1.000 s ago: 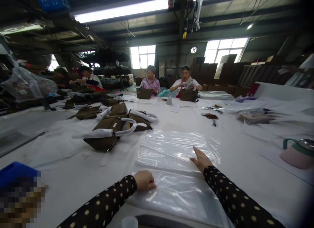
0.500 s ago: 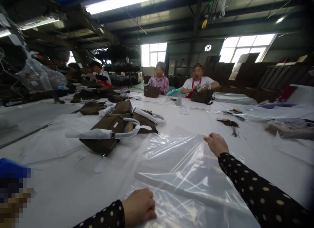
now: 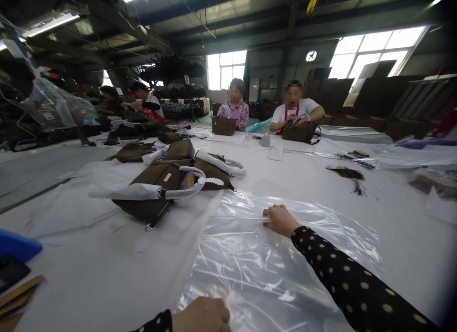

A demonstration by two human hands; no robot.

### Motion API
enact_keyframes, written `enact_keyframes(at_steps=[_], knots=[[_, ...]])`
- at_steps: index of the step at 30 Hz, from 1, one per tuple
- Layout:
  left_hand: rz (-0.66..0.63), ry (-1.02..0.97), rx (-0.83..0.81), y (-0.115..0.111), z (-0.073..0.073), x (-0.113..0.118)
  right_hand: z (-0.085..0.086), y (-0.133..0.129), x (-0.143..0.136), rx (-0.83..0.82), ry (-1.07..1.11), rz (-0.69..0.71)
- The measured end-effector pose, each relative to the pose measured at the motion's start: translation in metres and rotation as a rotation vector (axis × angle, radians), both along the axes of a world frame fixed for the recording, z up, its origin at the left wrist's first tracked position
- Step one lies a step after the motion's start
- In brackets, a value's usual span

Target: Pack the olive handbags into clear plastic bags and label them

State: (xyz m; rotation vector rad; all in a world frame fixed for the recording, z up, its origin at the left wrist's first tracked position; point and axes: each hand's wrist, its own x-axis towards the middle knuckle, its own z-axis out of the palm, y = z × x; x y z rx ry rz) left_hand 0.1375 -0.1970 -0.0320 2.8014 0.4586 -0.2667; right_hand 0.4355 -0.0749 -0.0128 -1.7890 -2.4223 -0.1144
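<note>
A clear plastic bag or sheet (image 3: 250,256), wrinkled and shiny, lies spread over the white table in front of me. On its far part rests my right hand (image 3: 280,219), its thumb and fingers slightly apart and pressing on the film. My left hand (image 3: 202,316) is at the near left edge of the plastic, partly cut off by the bottom of the view. Its fingers are curled closed on the film, with the fingertips hidden. Left of the plastic lies a dark olive handbag (image 3: 150,182) with wrapped handles and a white tag.
More olive handbags (image 3: 178,150) lie behind the nearest one. A blue object (image 3: 17,245) and brown strips (image 3: 19,296) are at the left edge. Dark tags (image 3: 346,173) lie to the right. Two people (image 3: 233,105) across the table handle bags.
My right hand has come left from the far right corner of the plastic onto its surface. The film now lies more spread out and wrinkled. My left hand sits slightly lower in view.
</note>
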Motion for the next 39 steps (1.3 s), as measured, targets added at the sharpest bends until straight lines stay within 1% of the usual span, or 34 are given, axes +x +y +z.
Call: enact_keyframes(at_steps=[2,3,4,6,8,9,10,11,13,14,16,17,19,21,23,25,26,27,28,30,31,32,33,35,36,37,39], knots=[[0.056,-0.018,0.010,-0.001,-0.003,-0.002,0.006,-0.007,0.001,0.035,-0.010,0.057],[0.099,-0.024,0.019,-0.002,-0.004,-0.003,0.010,-0.012,0.004,0.090,-0.009,0.051],[0.141,-0.027,0.028,-0.003,-0.005,-0.003,0.012,-0.016,0.007,0.168,-0.002,0.021],[0.206,-0.038,0.038,-0.003,-0.007,-0.004,0.014,-0.024,0.013,0.355,0.017,-0.084],[0.224,-0.049,0.034,-0.002,-0.008,-0.004,0.011,-0.029,0.014,0.512,0.023,-0.187],[0.226,-0.053,0.031,-0.002,-0.008,-0.004,0.008,-0.030,0.012,0.544,0.016,-0.204],[0.226,-0.056,0.027,-0.002,-0.007,-0.004,0.004,-0.032,0.009,0.540,0.003,-0.188],[0.223,-0.061,0.022,-0.002,-0.006,-0.004,-0.002,-0.032,0.004,0.490,-0.014,-0.142],[0.223,-0.071,0.020,-0.002,-0.005,-0.003,-0.015,-0.033,-0.005,0.279,-0.041,-0.047],[0.226,-0.075,0.024,-0.001,-0.004,-0.003,-0.022,-0.032,-0.010,0.147,-0.044,-0.038],[0.239,-0.067,0.046,0.000,-0.004,-0.002,-0.035,-0.028,-0.016,-0.074,-0.022,-0.104],[0.248,-0.054,0.060,0.001,-0.005,-0.002,-0.040,-0.025,-0.018,-0.136,0.001,-0.167],[0.258,-0.025,0.070,0.003,-0.006,-0.001,-0.048,-0.017,-0.019,-0.159,0.040,-0.277],[0.254,-0.002,0.053,0.004,-0.005,-0.001,-0.052,-0.010,-0.019,-0.105,0.054,-0.300],[0.266,-0.001,0.032,0.003,0.000,0.000,-0.049,-0.006,-0.020,-0.085,0.060,-0.280],[0.314,-0.027,0.005,0.003,0.008,0.001,-0.037,-0.012,-0.023,-0.089,0.095,-0.300],[0.347,-0.053,-0.016,0.004,0.013,0.002,-0.028,-0.021,-0.026,-0.073,0.140,-0.318],[0.389,-0.085,-0.042,0.006,0.018,0.002,-0.017,-0.034,-0.031,-0.053,0.206,-0.307],[0.436,-0.114,-0.073,0.009,0.024,0.003,-0.005,-0.052,-0.038,-0.040,0.290,-0.258],[0.547,-0.160,-0.126,0.016,0.036,0.004,0.018,-0.101,-0.053,-0.081,0.447,-0.089],[0.601,-0.179,-0.144,0.020,0.041,0.005,0.027,-0.129,-0.060,-0.131,0.477,-0.018],[0.644,-0.195,-0.150,0.023,0.047,0.006,0.032,-0.157,-0.066,-0.160,0.445,0.017],[0.664,-0.211,-0.145,0.025,0.052,0.007,0.035,-0.183,-0.070,-0.173,0.380,0.015],[0.634,-0.228,-0.095,0.022,0.060,0.009,0.036,-0.222,-0.070,-0.154,0.218,-0.065],[0.581,-0.224,-0.049,0.019,0.062,0.010,0.034,-0.234,-0.067,-0.134,0.150,-0.121],[0.511,-0.211,0.006,0.014,0.064,0.009,0.033,-0.242,-0.062,-0.113,0.096,-0.169],[0.370,-0.173,0.113,0.004,0.065,0.005,0.031,-0.250,-0.051,-0.063,0.025,-0.227]])
